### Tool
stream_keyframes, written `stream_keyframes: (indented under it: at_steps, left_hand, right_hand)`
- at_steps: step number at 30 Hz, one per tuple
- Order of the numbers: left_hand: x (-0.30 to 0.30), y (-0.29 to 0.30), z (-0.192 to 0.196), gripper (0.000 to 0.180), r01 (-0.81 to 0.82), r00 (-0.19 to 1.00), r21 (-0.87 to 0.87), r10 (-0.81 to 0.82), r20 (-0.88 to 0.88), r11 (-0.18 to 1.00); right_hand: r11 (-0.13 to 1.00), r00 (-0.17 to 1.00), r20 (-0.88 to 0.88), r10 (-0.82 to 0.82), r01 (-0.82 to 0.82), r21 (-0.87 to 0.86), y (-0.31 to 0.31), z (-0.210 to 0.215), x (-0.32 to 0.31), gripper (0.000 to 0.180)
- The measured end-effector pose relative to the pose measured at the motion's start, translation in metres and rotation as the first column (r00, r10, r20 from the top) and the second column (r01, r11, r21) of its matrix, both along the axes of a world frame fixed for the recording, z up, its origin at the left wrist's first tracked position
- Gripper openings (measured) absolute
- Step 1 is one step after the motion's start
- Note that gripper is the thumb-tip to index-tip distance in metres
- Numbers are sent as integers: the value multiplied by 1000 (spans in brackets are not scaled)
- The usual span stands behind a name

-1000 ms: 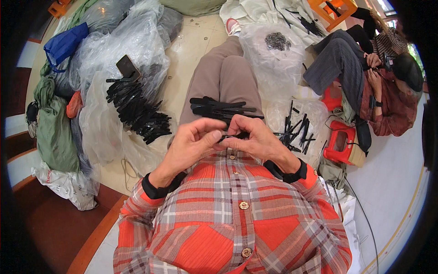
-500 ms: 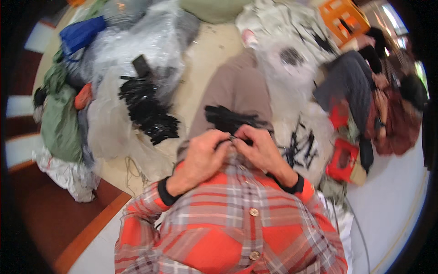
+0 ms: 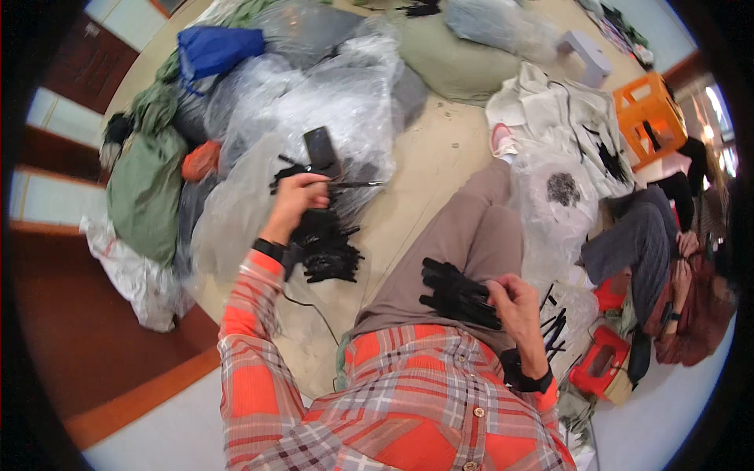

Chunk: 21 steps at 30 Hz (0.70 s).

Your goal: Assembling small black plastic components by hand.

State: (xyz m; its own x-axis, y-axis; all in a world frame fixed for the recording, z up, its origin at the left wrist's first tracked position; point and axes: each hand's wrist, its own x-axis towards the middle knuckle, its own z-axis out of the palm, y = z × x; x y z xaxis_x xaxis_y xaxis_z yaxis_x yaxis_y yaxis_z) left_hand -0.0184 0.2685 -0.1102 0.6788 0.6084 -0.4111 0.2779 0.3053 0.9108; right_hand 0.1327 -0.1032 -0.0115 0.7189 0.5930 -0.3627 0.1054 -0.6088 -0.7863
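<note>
My left hand (image 3: 295, 206) is reached out over the pile of black strips (image 3: 331, 250) on clear plastic. Its fingers are closed on a thin dark strip (image 3: 357, 184) that sticks out to the right. A dark phone (image 3: 320, 149) lies just beyond that hand. On my lap rests a bundle of black strips (image 3: 455, 292), apparently narrow fabric or cord pieces. My right hand (image 3: 514, 304) is at the bundle's right end, thumb and fingers pinched on the strips; how many it grips is hidden.
Plastic-wrapped bundles (image 3: 314, 98) and a green sack (image 3: 145, 196) stand left. Loose black strips (image 3: 554, 330) lie right, near a red plastic stool (image 3: 601, 363). An orange crate (image 3: 650, 118) stands far right. Another person (image 3: 695, 306) sits at the right edge.
My hands were together over my lap and are now apart. The left has gone out to the pile of strips; the right has moved to the lap bundle. The view has shifted.
</note>
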Motion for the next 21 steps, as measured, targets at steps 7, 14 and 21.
stream_keyframes:
  at_steps: [7,14,21]
  left_hand:
    - [-94,148,-153,18,193,964,545,-55,-260,816]
    - [-77,143,-169,21,48,874,989,473,-109,140]
    - [5,-22,-107,12,-122,875,374,278,-397,919]
  right_hand:
    - [984,949,-257,-180,174,-48,-70,-85,94,21]
    - [933,924,230,-306,340,-123,-90,-229,266,17]
    - [928,757,617,-213,354,-114,-38,-270,312,14]
